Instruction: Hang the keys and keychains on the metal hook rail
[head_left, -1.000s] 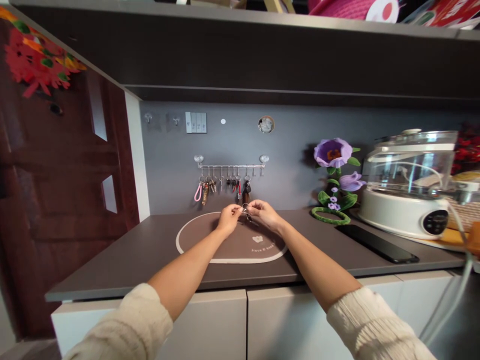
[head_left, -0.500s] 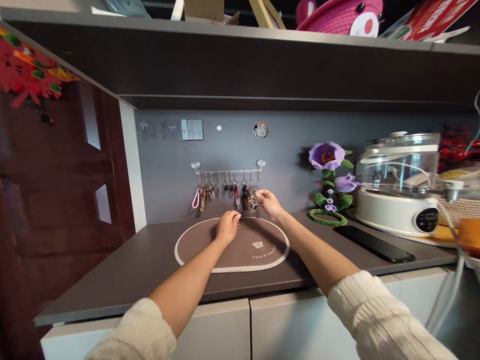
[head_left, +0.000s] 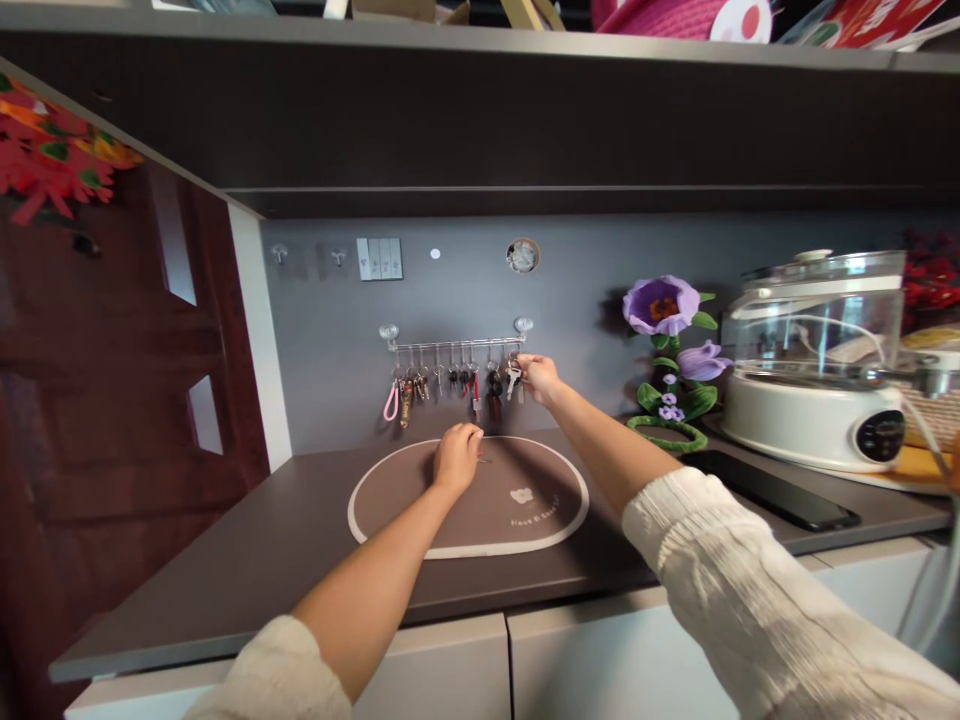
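Fingers of the right hand [head_left: 541, 380] are pinched together on a bunch of keys [head_left: 514, 380], held at the right end of the hook rail [head_left: 457, 345]. The left hand [head_left: 456, 460] is curled over the mat [head_left: 390, 500]; whether anything is gripped cannot be told. Contents of the pink basket [head_left: 660, 17] are hidden. Lettering [head_left: 535, 516] on the mat is only partly legible.

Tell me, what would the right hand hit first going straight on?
Likely the hook rack, beside the keys at its fingers, with the gray wall behind; depth is hard to judge.
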